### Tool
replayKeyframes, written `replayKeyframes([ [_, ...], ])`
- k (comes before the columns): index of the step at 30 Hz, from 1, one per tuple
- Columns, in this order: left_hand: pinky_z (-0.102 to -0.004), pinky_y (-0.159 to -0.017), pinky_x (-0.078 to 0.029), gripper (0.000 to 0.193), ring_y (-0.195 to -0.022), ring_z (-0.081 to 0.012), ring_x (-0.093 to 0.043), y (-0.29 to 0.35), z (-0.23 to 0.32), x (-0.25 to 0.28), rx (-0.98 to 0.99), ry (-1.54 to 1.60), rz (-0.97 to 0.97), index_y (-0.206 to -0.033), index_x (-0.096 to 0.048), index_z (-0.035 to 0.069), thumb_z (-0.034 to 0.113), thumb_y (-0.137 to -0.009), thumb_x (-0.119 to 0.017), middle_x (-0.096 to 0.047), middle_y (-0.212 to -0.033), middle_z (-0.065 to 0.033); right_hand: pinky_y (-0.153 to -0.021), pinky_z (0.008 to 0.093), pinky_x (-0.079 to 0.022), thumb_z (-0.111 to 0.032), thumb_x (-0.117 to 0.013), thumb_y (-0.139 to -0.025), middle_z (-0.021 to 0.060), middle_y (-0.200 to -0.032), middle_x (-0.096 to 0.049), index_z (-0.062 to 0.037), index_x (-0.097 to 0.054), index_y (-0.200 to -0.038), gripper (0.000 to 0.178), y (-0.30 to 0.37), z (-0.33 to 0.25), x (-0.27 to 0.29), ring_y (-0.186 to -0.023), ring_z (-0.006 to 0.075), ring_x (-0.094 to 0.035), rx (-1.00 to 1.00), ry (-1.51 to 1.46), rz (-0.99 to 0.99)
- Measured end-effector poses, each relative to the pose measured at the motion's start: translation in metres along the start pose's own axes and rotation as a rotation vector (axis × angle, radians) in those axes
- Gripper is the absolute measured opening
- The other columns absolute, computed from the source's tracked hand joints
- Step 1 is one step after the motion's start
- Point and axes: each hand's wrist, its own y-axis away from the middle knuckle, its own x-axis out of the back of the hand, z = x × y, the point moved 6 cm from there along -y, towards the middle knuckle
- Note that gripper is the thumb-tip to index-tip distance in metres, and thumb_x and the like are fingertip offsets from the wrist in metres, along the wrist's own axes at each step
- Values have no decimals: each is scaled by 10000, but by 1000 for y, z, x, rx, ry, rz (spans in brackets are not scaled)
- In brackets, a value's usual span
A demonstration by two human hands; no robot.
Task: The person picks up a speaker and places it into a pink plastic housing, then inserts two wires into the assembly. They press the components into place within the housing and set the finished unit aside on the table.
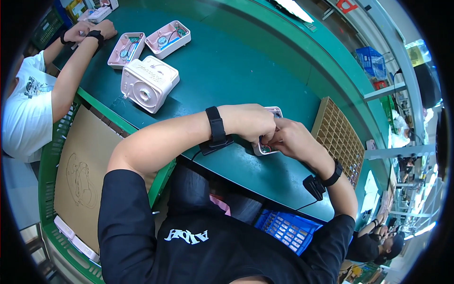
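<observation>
A small pale pink plastic case half (263, 151) lies on the green work surface before me, open side up, with some green wiring or parts showing inside. My left hand (254, 124) reaches over it from the left, fingers curled down into it. From the right my right hand (295, 138) meets it, thumb and fingers pinched close to the left fingertips. What the fingertips grip is hidden by the hands. Both of my wrists carry black straps with small devices.
Two open pink case halves (126, 50) (169, 39) with wired parts, and pale pink housings (150, 84), stand to the left. A divided tray (341, 138) lies right. A green crate (47, 189) and blue basket (289, 233) sit below. A co-worker's hands (104, 29) work far left.
</observation>
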Motion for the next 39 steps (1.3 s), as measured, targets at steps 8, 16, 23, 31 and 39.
replayKeyframes([
  [8, -443, -794, -570, 247, -893, -307, -731, 4, -10, -3, 15, 109, -64, -1050, -827, 137, 141, -806, -791, -773, -935, -128, -676, 435, -567, -110, -763, -765, 84, -881, -743, -113, -786, -836, 75, -6, -10, -8, -779, 320, -716, -101, 143, -146],
  [16, -459, -809, -564, 333, -905, -349, -720, 13, 0, -3, 17, 69, -186, -1111, -815, 144, 41, -822, -685, -763, -966, -169, -627, 452, -563, -102, -732, -723, 107, -736, -699, -105, -724, -704, 21, -13, -10, -17, -694, 340, -700, -138, 193, -185],
  [23, -464, -769, -559, 357, -867, -365, -713, 7, -2, -2, 0, 3, -205, -1119, -813, 129, 26, -812, -662, -755, -922, -185, -621, 450, -555, -83, -747, -681, 105, -696, -683, -129, -738, -706, 53, -20, -15, -22, -672, 335, -692, -127, 264, -172],
  [31, -465, -738, -564, 229, -820, -364, -716, 12, -21, 20, 9, 246, -49, -985, -806, 74, 67, -833, -636, -741, -880, -193, -763, 443, -524, -91, -771, -711, 132, -906, -662, -111, -743, -851, 144, 10, -9, 7, -900, 339, -661, -120, 30, 72],
  [39, -476, -722, -578, 151, -794, -375, -712, 27, -20, 60, 213, -225, 310, -839, -770, 74, 139, -827, -634, -730, -820, -155, -946, 492, -409, -85, -748, -726, 76, -1028, -596, -157, -752, -965, 249, 11, -56, 5, -1096, 327, -558, 24, 97, 123],
])
